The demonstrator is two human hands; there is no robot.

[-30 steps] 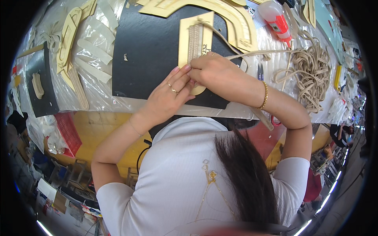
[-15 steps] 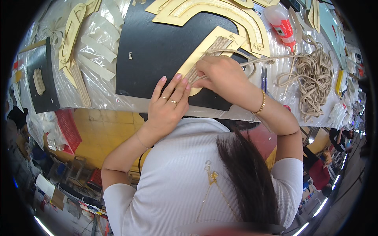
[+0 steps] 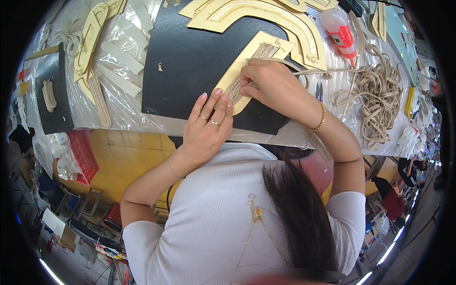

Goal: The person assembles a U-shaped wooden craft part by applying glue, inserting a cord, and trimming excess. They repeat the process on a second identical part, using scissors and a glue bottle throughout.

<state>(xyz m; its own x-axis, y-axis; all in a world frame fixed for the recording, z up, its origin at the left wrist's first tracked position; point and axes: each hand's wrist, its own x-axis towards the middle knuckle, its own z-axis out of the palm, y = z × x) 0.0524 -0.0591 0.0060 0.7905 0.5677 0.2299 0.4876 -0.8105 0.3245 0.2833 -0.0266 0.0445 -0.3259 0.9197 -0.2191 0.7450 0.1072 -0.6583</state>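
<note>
A pale yellow template (image 3: 281, 45) with a long slot lies tilted on a black board (image 3: 190, 61). Rows of beige braided cord (image 3: 263, 51) fill the slot side by side. At its near end my left hand (image 3: 209, 123) rests with fingers stretched out, the tips on the template edge and cord. Over the middle of the slot, my right hand (image 3: 273, 88) is closed in a pinch on the cord; its fingertips are partly hidden. From there the cord runs right to a tangled heap of the same cord (image 3: 377, 95).
Curved yellow templates (image 3: 266, 12) lie at the far side of the board. A clear bottle with a red label (image 3: 339, 35) stands near the cord heap. To the left are grey-white strips (image 3: 121, 54), another template (image 3: 88, 45) and a small black board (image 3: 50, 78) with a coiled cord piece.
My right hand has moved slightly away from me along the slot, and the cord loop beside it has drawn in. My left hand has shifted a little to the right.
</note>
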